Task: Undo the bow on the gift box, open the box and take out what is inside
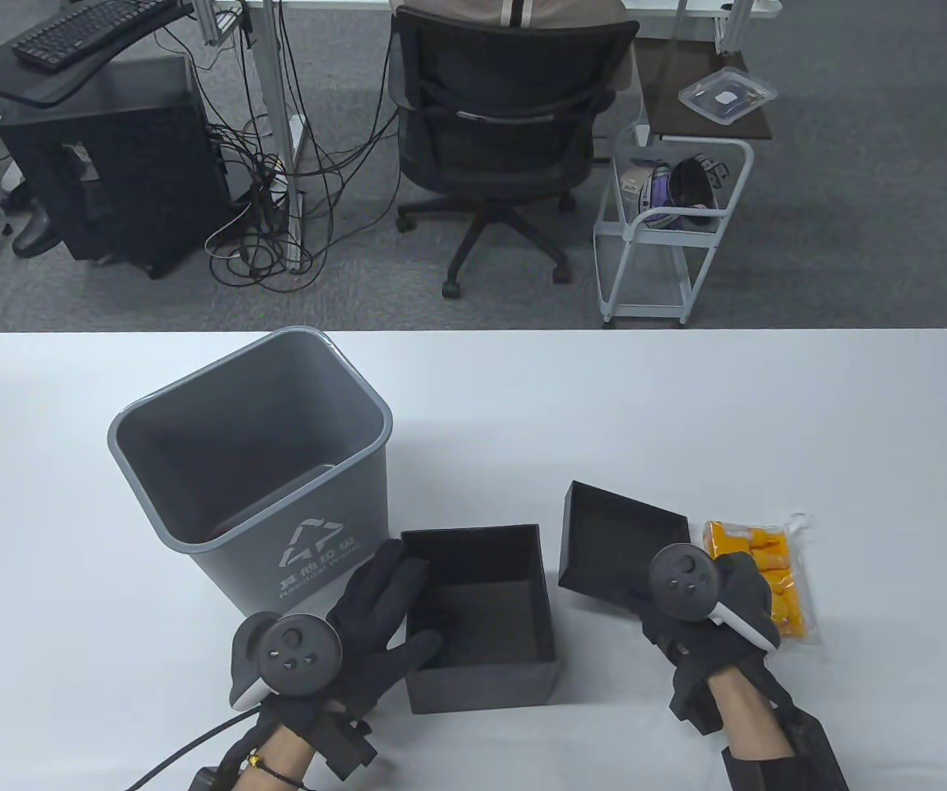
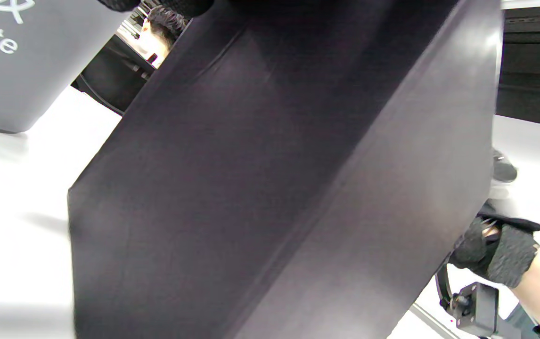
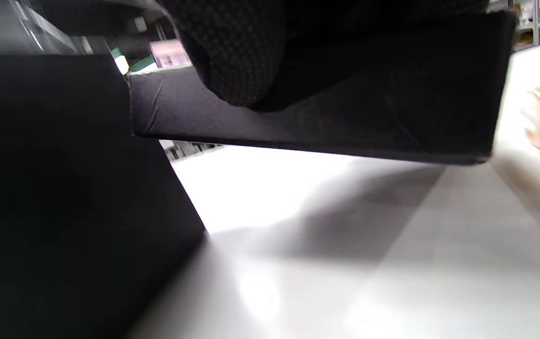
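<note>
Big white desk (image 1: 687,412) under everything. Grey bin (image 1: 255,461) standing on the desk's left part, mouth up, white recycling sign on the front. Black gift box (image 1: 481,651) just to the right of the bin, lid off, top open, dark inside. Black lid (image 1: 617,540) near the box on its right, turned inside up, near edge lifted off the desk in the right wrist view, with its shadow on the desk below. Clear bag of orange pieces (image 1: 778,589) lying on the desk just right of the lid, out of the box.

Left hand (image 1: 366,626) in a black glove at the box's left wall. Fingers (image 1: 386,577) along that wall near the rim, thumb hooked over the near-left corner into the box: grip closed on the box wall. Round black tracker strapped on the back of the hand. Box wall filling the left wrist view, bin at the upper left there.

Right hand (image 1: 712,610) in a black glove at the lid's near right corner, touching the bag's left edge too. Gloved fingers (image 3: 232,56) on the lid's edge in the right wrist view, grip pinching the lid. Tracker on the back of this hand as well, hiding most of the fingers from above.
</note>
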